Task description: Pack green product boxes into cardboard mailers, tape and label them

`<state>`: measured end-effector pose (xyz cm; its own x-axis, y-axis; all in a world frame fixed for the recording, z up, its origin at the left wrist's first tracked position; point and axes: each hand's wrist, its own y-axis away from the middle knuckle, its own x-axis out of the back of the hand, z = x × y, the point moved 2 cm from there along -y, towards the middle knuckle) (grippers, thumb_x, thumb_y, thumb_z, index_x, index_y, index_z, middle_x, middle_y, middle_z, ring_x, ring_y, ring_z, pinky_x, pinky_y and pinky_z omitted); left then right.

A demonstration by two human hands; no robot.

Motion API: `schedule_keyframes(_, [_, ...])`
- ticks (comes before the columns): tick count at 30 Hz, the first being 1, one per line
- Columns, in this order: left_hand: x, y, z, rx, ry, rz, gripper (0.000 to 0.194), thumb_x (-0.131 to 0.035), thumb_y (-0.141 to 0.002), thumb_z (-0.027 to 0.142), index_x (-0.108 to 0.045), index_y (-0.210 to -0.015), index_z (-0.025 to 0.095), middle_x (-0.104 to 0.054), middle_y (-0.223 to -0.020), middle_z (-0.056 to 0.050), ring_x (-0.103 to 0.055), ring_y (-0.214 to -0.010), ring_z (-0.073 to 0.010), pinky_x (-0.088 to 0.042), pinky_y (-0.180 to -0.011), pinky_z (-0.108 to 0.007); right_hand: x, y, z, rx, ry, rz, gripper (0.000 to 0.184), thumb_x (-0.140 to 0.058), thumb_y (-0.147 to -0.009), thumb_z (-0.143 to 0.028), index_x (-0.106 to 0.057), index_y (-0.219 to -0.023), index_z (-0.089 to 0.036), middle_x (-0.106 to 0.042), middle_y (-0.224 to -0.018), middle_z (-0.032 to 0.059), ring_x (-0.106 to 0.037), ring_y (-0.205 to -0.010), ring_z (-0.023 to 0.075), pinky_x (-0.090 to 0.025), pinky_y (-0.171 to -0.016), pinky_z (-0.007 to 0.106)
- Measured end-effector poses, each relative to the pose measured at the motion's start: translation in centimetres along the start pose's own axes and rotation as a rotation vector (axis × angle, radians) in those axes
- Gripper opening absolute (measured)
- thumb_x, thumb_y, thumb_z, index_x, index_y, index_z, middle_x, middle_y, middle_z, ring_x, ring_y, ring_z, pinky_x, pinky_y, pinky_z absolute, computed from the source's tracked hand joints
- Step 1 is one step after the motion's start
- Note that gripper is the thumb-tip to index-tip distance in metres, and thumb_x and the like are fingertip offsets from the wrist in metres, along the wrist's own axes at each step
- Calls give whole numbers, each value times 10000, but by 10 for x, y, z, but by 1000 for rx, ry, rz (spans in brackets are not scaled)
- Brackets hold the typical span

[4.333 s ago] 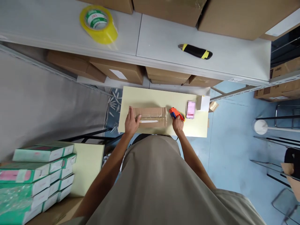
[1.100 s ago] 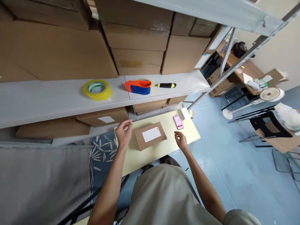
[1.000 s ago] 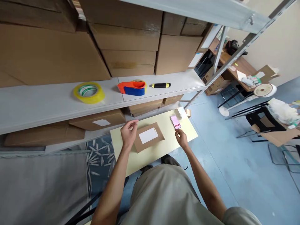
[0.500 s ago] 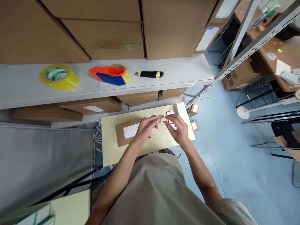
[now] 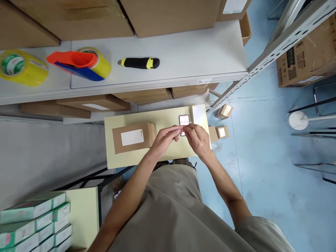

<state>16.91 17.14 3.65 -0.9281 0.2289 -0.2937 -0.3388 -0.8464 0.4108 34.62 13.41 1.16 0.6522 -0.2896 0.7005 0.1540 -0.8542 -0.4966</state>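
Above a small cream table, my left hand (image 5: 166,140) and my right hand (image 5: 198,141) meet at their fingertips. The left index finger reaches straight to the right, with the thumb pressed close beneath it. My right hand pinches thumb against fingers at the tip of that finger. Anything between the fingertips is too small to make out. Right below them lies a phone (image 5: 184,120) with a lit screen showing digits, partly covered by the fingers. Left of my left hand rests a closed cardboard box (image 5: 118,140) with a white label.
On the grey shelf (image 5: 183,52) lie a yellow tape roll (image 5: 34,71), an orange and blue tape dispenser (image 5: 76,59) and a utility knife (image 5: 138,63). A white card (image 5: 198,113) is at the table's (image 5: 126,162) right end. Small boxes (image 5: 224,111) stand on the floor; green-white cartons (image 5: 34,210) are stacked lower left.
My fingertips, apart earlier, have come together, and my right hand has closed into a pinch. The view has shifted, bringing the shelf items left and up and showing more of the stacked cartons.
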Motion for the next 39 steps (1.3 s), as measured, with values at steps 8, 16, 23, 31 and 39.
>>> schedule_keyframes(8, [-9,-25,-14,100,78,-4,376,-851,-882,410,-882,-1176,178,-726,-937,-76,-510,-735,-121,-450,-717,-306,-11,7,29,-49,-24,-28,242,-548,-1143,-212,-685,-1331,-278,-772,-1194,92,-759,-1032,234,-593,-940,365])
schedule_keyframes(16, [-3,-47,-29,112,-1,22,366,-813,-912,412,-874,-1183,174,-746,-991,-86,-522,-740,-133,-468,-739,-326,-26,8,50,-144,-85,-67,268,-579,-1136,-225,-712,-1357,-299,-757,-1217,93,-759,-1079,240,-593,-970,359])
schedule_keyframes(23, [1,-67,-48,159,52,46,355,-833,-896,404,-881,-1158,169,-690,-851,-58,-511,-738,-139,-435,-716,-315,-39,5,67,-210,-102,-156,200,-533,-1157,-244,-712,-1247,-246,-742,-1164,111,-743,-1065,237,-600,-929,360])
schedule_keyframes(31, [2,-82,-63,228,104,36,347,-839,-869,388,-879,-1136,169,-725,-913,-72,-502,-722,-129,-428,-729,-320,-45,8,84,-240,-59,-178,246,-503,-1180,-341,-714,-1253,-238,-755,-1146,101,-740,-999,226,-596,-870,351])
schedule_keyframes(39, [-1,-95,-81,268,76,47,384,-853,-825,424,-874,-1107,164,-687,-844,-53,-493,-719,-130,-412,-716,-306,-52,17,99,-281,32,-249,167,-591,-1150,-301,-745,-1142,-237,-763,-1110,82,-708,-893,217,-530,-826,349])
